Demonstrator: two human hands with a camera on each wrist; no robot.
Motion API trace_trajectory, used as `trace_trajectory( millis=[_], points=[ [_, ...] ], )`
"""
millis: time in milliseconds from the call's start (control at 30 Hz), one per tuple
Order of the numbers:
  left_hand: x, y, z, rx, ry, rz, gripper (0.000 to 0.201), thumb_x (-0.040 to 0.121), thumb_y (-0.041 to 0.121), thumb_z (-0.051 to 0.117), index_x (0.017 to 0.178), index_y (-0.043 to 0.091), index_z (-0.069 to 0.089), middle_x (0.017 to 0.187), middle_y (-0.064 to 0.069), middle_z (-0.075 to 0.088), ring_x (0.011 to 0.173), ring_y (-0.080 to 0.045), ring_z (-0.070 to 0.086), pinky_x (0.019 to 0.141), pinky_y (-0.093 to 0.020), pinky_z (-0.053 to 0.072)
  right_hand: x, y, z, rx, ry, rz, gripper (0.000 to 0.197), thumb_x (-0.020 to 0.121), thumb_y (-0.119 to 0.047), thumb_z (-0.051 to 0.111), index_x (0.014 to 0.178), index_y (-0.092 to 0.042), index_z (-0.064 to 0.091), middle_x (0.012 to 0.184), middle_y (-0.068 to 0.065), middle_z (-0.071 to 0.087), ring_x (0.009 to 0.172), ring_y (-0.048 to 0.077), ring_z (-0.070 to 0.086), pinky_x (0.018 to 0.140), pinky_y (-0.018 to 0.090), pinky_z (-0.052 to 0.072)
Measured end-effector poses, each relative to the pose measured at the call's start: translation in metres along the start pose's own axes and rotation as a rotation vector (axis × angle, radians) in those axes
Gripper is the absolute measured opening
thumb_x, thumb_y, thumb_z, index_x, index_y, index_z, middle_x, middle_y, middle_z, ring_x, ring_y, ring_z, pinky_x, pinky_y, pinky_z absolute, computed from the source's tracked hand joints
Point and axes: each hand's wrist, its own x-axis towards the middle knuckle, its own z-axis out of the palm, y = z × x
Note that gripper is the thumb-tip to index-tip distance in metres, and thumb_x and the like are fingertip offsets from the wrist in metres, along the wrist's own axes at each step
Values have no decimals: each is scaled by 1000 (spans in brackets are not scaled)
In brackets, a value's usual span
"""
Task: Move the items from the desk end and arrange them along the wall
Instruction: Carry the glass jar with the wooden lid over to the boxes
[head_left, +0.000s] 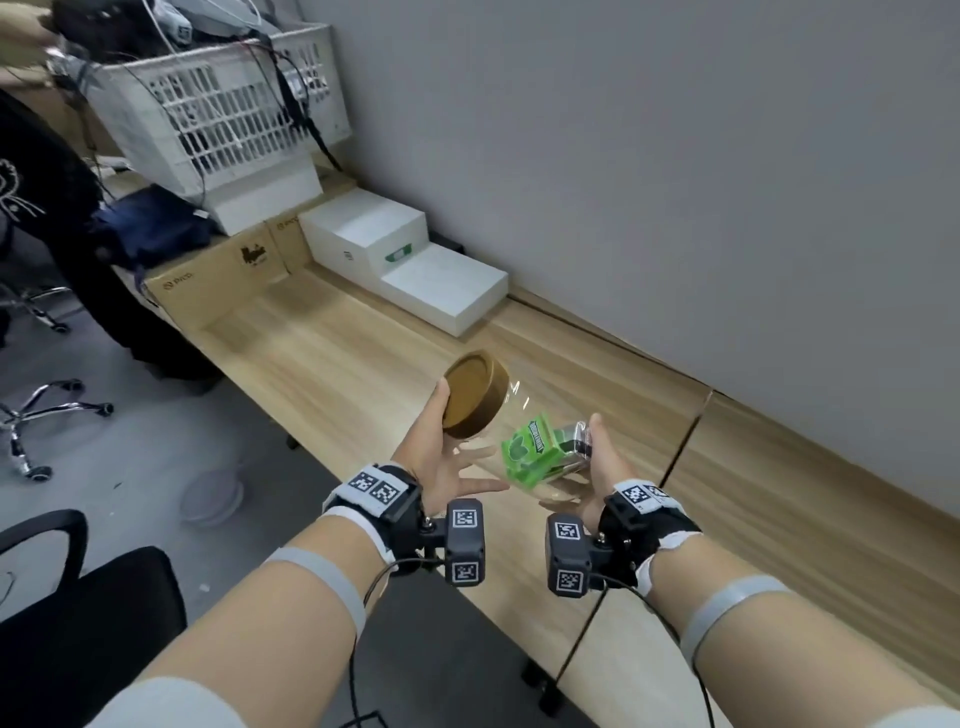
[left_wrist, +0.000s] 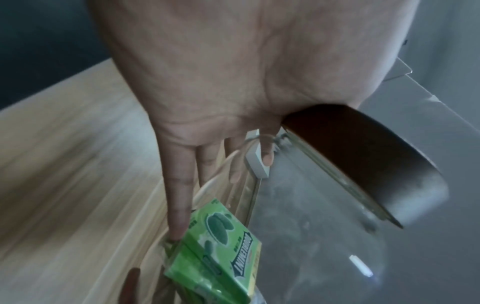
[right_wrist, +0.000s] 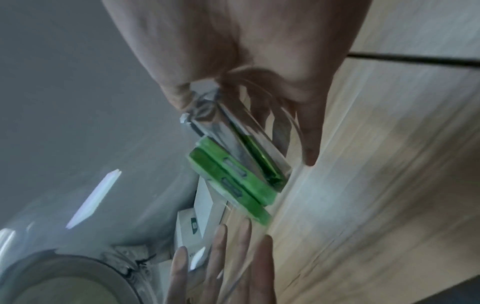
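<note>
A clear jar (head_left: 519, 415) with a brown lid (head_left: 475, 400) hangs tilted above the wooden desk (head_left: 337, 353), lid end up and to the left. Green gum packs (head_left: 530, 449) lie inside near its base. My left hand (head_left: 441, 462) supports it from below with straight, spread fingers, thumb beside the lid. My right hand (head_left: 605, 467) presses flat against the jar's base, thumb up. The left wrist view shows straight fingers (left_wrist: 179, 195) under the jar (left_wrist: 311, 216) and a gum pack (left_wrist: 221, 246). The right wrist view shows the gum packs (right_wrist: 233, 181) through the glass beyond my right hand (right_wrist: 298, 72).
Two white boxes (head_left: 395, 244) stand against the grey wall, with cardboard boxes (head_left: 218, 275) and a white basket (head_left: 223, 119) of cables further along. Another person in black (head_left: 52, 208) stands at the far left. A black chair (head_left: 78, 597) is near my left arm.
</note>
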Motion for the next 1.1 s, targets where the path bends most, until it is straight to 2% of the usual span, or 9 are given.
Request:
trace_trajectory(
  millis=[133, 267, 400, 533, 633, 800, 933, 1033, 1100],
  points=[
    [16, 31, -27, 78, 45, 13, 72, 85, 76, 47, 131, 21, 60, 132, -5, 61, 123, -29, 56, 84, -71, 50, 30, -4, 45, -102, 69, 16, 50, 92, -59, 45, 107, -15, 63, 96, 13, 70, 93, 33, 70, 84, 56, 52],
    [43, 66, -47, 155, 75, 24, 71, 85, 76, 46, 132, 23, 59, 129, -5, 62, 122, -28, 56, 82, -69, 52, 71, 1, 87, -76, 78, 54, 61, 82, -68, 48, 121, -22, 57, 107, 11, 72, 87, 27, 72, 62, 52, 57],
    [89, 106, -67, 229, 147, 31, 73, 85, 77, 44, 132, 22, 57, 127, -6, 62, 120, -29, 58, 80, -68, 53, 132, 1, 128, -42, 33, 61, 90, 56, -80, 61, 123, -21, 50, 114, 15, 68, 92, 31, 71, 74, 61, 55],
    [144, 145, -77, 282, 183, 12, 78, 84, 78, 41, 136, 21, 54, 129, -7, 61, 120, -30, 58, 80, -67, 54, 160, -26, 168, -8, 27, 34, 72, 74, -66, 66, 122, -20, 38, 111, 18, 61, 97, 37, 69, 78, 62, 56],
    [178, 169, -75, 309, 151, -30, 77, 83, 79, 44, 135, 24, 54, 133, -7, 57, 122, -28, 54, 81, -67, 54, 182, -48, 183, -2, 37, 12, 74, 75, -67, 66, 122, -17, 39, 111, 19, 63, 98, 38, 69, 81, 59, 57],
    [222, 193, -57, 344, 6, -127, 79, 76, 81, 54, 136, 30, 53, 133, -5, 53, 124, -32, 47, 84, -67, 53, 264, -48, 166, -79, 92, 29, 112, 37, -94, 63, 125, -25, 55, 116, 13, 69, 102, 35, 70, 91, 56, 54],
    [271, 207, -32, 403, -31, -159, 78, 79, 78, 53, 139, 27, 50, 136, -10, 53, 123, -37, 47, 79, -66, 55, 276, -70, 160, -203, 200, -31, 100, 62, -94, 37, 144, -37, 38, 153, 2, 40, 139, 32, 38, 112, 57, 29],
    [311, 215, -10, 472, -39, -159, 77, 80, 78, 51, 138, 27, 51, 136, -12, 54, 123, -38, 49, 74, -64, 57, 267, -103, 168, -206, 262, -86, 96, 62, -95, 33, 141, -40, 42, 153, 2, 40, 138, 30, 40, 111, 59, 32],
    [339, 223, 3, 519, -53, -163, 73, 84, 76, 48, 136, 25, 52, 134, -10, 55, 120, -39, 52, 72, -63, 58, 258, -129, 180, -158, 279, -108, 74, 78, -81, 37, 134, -33, 48, 146, 2, 47, 131, 27, 47, 106, 55, 40]
  ],
)
